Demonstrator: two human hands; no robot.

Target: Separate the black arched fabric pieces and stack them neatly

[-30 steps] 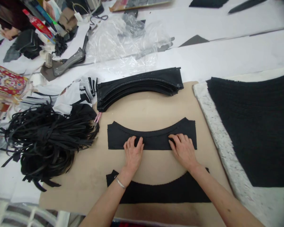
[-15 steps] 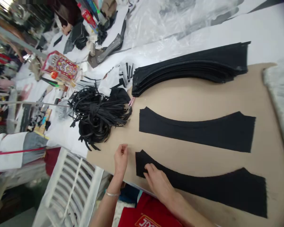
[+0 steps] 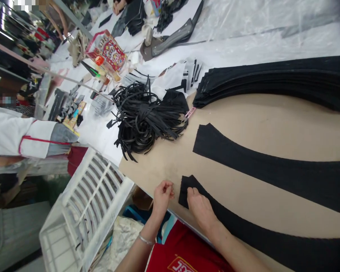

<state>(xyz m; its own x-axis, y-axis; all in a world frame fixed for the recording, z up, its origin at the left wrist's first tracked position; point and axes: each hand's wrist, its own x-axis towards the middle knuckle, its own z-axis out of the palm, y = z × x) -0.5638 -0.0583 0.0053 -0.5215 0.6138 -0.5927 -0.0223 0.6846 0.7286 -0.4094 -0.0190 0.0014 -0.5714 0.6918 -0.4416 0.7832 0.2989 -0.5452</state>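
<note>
A curved black fabric piece (image 3: 243,230) lies flat along the table's near edge. My right hand (image 3: 200,207) rests over its left end, fingers curled and fingertips closed together against the cloth; whatever they pinch is hidden. Just left of that end, above the brown table surface (image 3: 158,162), my left hand (image 3: 163,193) is closed in a pinch, and anything in it is too small to make out. Farther back, a second black fabric piece (image 3: 257,162) of similar shape lies flat. Behind that is a thick stack of black fabric pieces (image 3: 266,81).
Left of the stack sits a tangled bundle of black strips (image 3: 150,117), with a pink clip (image 3: 189,113) beside it. A white plastic crate (image 3: 90,196) stands against the table's left edge. Clear plastic sheeting (image 3: 257,26) covers the far side. A person in white (image 3: 17,132) is at left.
The view has swung left, so the table's things appear farther right. My left hand is now closer to my right hand, which stays at the near piece's left end.
</note>
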